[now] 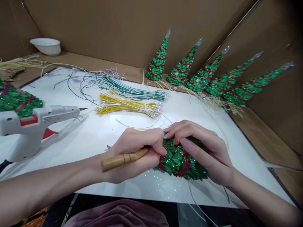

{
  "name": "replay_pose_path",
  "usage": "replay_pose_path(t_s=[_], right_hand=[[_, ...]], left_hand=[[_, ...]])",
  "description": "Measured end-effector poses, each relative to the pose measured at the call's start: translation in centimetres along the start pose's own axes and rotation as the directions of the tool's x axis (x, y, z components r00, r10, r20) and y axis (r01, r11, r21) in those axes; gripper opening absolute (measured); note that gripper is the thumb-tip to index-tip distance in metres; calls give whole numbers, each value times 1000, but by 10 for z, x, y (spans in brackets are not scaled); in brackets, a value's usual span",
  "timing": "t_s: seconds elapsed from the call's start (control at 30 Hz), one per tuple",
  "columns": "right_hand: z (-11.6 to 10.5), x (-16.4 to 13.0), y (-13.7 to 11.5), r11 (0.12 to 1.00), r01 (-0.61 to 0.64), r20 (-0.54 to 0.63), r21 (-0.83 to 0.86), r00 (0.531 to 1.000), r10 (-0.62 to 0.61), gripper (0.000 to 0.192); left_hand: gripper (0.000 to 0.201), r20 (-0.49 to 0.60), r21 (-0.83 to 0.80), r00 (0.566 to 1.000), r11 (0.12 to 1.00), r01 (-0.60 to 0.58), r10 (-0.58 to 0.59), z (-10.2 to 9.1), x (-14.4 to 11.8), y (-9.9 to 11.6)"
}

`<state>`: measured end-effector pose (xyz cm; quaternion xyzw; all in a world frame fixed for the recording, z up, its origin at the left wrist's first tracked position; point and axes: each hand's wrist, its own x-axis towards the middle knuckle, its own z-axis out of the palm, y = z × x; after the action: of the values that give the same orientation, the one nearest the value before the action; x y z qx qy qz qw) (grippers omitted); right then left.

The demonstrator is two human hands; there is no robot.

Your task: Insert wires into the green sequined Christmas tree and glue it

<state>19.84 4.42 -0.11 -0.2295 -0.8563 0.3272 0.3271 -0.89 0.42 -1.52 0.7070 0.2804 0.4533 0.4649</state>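
Note:
A glittery green Christmas tree ornament (174, 160) with red garland lies on its side on the white table in front of me. My left hand (139, 148) is closed around a tool with a turned wooden handle (120, 160); the tool's working end is hidden by my fingers and the tree. The knuckles of that hand rest against the tree. From the right, my right hand (203, 145) is curled over the tree and grips it, its fingertips close to the left hand's fingers.
Bundles of yellow wires (127, 105) and green wires (132, 86) lie ahead. A hot glue gun (38, 126) stands at the left, near another tree (19, 99). Several finished-looking trees (158, 63) line the back right cardboard edge. A white bowl (47, 47) sits at the back left.

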Motion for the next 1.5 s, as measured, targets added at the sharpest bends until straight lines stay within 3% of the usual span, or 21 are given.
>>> replay_pose_path(t_s=[0.27,0.53,0.73,1.2,1.4,1.5], right_hand=[[1,1,1,999,39,-9,-18,999,-39,20],[1,-6,3,999,33,2,-5,999,-33,19],[2,-8,2,998,-23,-9,60,1000,23,17],[5,-12,6,990,-66,-39,126,997,72,15],[5,-10,4,990,-84,-59,111,994,91,13],[4,-8,4,996,-67,-61,62,996,71,13]], left_hand=[[26,23,69,998,996,-51,50,1,0,0],[28,-22,-129,999,991,44,-48,0,-2,0],[26,-64,-165,996,985,46,-57,2,-1,1],[26,30,-133,1000,991,4,0,0,0,0],[18,-128,-285,981,953,103,-145,-4,0,-4],[13,-242,-219,964,974,56,-110,-16,4,-1]])
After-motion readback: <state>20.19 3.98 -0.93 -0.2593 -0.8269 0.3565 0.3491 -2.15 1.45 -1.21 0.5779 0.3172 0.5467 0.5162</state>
